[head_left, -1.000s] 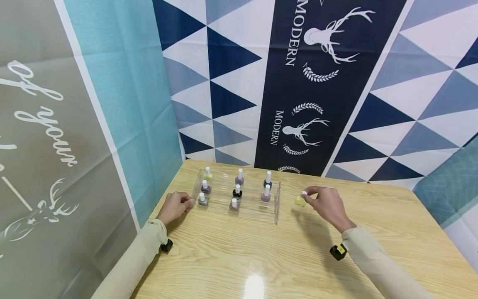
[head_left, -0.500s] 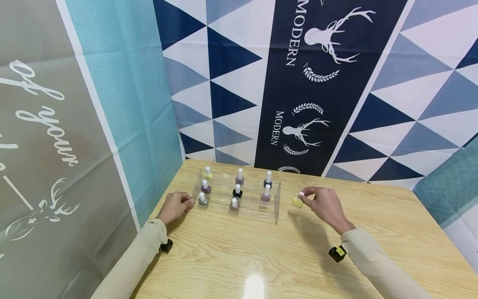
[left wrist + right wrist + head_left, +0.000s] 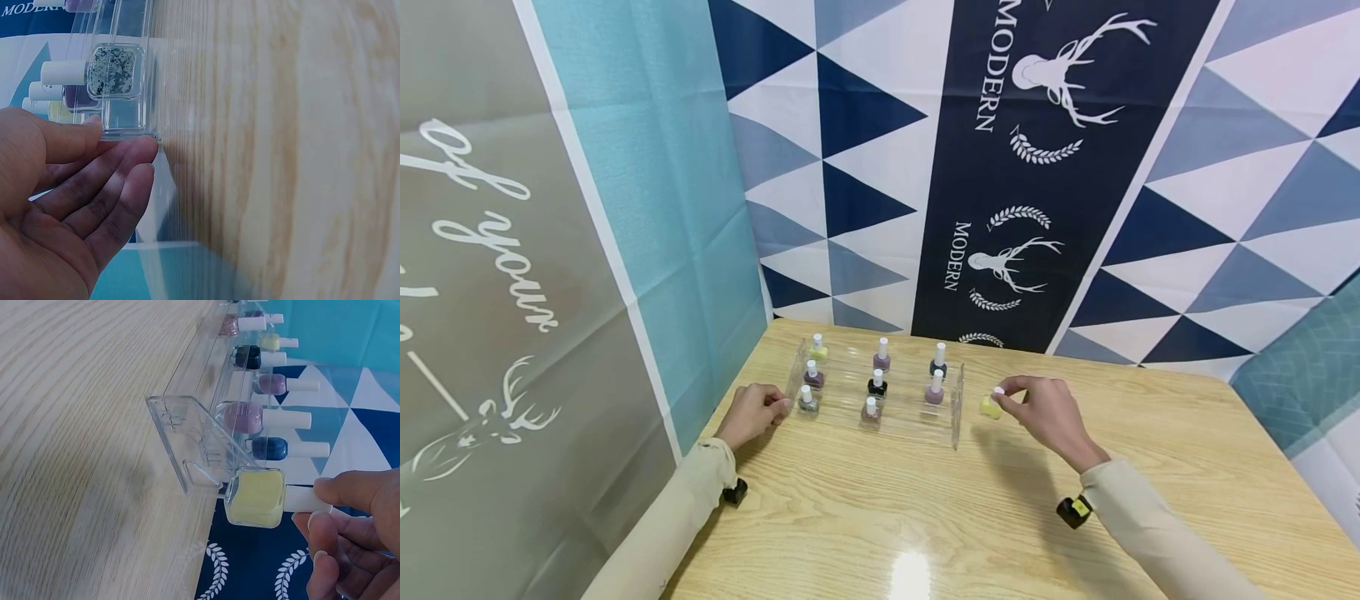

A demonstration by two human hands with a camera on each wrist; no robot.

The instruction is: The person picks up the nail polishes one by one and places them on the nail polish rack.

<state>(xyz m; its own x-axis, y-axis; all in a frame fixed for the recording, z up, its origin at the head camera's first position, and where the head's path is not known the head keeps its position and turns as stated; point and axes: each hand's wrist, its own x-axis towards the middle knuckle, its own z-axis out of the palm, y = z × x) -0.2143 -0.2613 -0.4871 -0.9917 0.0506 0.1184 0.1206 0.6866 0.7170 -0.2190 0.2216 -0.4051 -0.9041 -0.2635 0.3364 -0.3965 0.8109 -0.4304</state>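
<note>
A bottle of yellow nail polish (image 3: 990, 407) is pinched by its white cap in my right hand (image 3: 1051, 417), held above the table just right of the clear stepped rack (image 3: 917, 429). In the right wrist view the yellow bottle (image 3: 257, 497) lies beside the rack's clear end panel (image 3: 194, 444). My left hand (image 3: 754, 414) grips the rack's left end, thumb and fingertips at its edge. Close to that hand, in the left wrist view, stands a glitter nail polish (image 3: 115, 70). Several other polishes sit on the tiers, among them a black one (image 3: 877, 387) and a mauve one (image 3: 934, 393).
The rack stands on a wood-grain table (image 3: 850, 508) near its back left. Behind it hangs a patterned cloth (image 3: 865, 183), and a grey and teal cloth (image 3: 700, 250) borders the left side. Black wrist cameras (image 3: 1073, 512) hang under both sleeves.
My right hand has moved left with the yellow nail polish, closer to the rack's right end. The left hand and the rack have stayed in place.
</note>
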